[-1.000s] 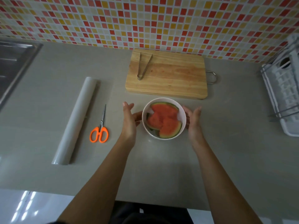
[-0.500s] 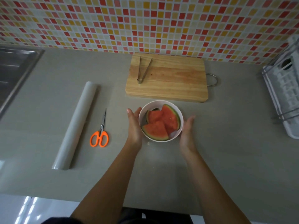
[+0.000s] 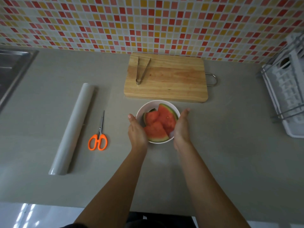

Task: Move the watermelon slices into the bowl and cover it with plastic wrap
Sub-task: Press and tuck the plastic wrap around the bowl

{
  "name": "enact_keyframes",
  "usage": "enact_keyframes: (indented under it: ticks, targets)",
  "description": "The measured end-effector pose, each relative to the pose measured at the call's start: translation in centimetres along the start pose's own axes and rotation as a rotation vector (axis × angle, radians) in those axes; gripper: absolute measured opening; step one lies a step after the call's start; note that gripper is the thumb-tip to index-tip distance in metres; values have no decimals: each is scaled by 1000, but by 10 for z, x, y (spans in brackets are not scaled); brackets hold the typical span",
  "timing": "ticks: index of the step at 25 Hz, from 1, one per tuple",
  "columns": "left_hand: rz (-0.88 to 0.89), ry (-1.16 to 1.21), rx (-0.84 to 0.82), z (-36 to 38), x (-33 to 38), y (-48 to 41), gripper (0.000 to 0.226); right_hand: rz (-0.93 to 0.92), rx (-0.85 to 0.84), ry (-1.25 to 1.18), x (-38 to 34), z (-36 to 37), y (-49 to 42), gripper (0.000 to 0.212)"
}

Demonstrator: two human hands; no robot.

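Watermelon slices (image 3: 158, 124) are lying piled in the white bowl (image 3: 151, 106), red flesh up and green rinds showing along the edges, with no wrap over them. In the head view, the only view, the bowl is sitting near the middle of the grey counter (image 3: 230, 153), just at six o'clock of the wooden cutting board (image 3: 166, 79).

The left hand (image 3: 136, 132) is pressing against the bowl's nine o'clock side, fingers straight and together, pointing toward twelve o'clock. The right hand (image 3: 181, 127) is cupping the bowl's three o'clock side in the same flat manner, its palm covering part of the rim. Both hands are holding the bowl between them; whether it is resting on the counter or raised off it, I cannot tell.

Metal tongs (image 3: 142, 69) are lying on the board's nine o'clock half, their tips spreading toward twelve o'clock. A metal handle (image 3: 212, 79) is sticking out from the board's three o'clock end.

At nine o'clock of the bowl, well apart from it, orange-handled scissors (image 3: 98, 137) are lying shut with blades pointing to twelve. Beyond them, a roll of plastic wrap (image 3: 74, 127) is lying lengthwise. A steel sink (image 3: 11, 68) is showing at ten o'clock, a white dish rack (image 3: 286, 89) at three o'clock, and a tiled wall (image 3: 148, 22) is running along twelve.
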State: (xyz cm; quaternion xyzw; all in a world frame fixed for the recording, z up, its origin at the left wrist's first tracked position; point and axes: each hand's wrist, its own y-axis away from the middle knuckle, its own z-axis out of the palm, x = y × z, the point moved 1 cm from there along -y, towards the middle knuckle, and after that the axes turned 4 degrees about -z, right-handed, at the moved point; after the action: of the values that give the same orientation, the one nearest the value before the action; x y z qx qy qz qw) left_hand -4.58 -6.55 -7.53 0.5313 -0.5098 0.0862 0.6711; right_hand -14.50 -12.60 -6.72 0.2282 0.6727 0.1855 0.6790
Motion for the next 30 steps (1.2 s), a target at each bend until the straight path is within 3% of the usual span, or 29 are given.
enact_keyframes:
  ticks: [4, 12, 17, 19, 22, 25, 30]
  targets:
    - [-8, 6, 30, -2, 1, -3, 69, -17, 14, 131, -11, 5, 5, 105]
    - [-83, 12, 21, -1, 3, -7, 75, 4, 121, 268, -11, 6, 7, 78]
    - [-116, 37, 30, -3, 9, -13, 78, 124, -35, 93, -10, 9, 5, 88]
    - [-129, 81, 5, -5, 7, -14, 76, 167, -25, 110, -11, 9, 3, 97]
    - [-118, 96, -60, -7, 5, -15, 79, 216, 51, 240, -11, 0, 0, 109]
    - [-76, 59, -137, -6, 3, -13, 85, 189, 8, 233, -12, -9, -1, 107]
    - [74, -60, -177, -10, 4, -8, 66, 93, -81, 178, 0, -21, 1, 99]
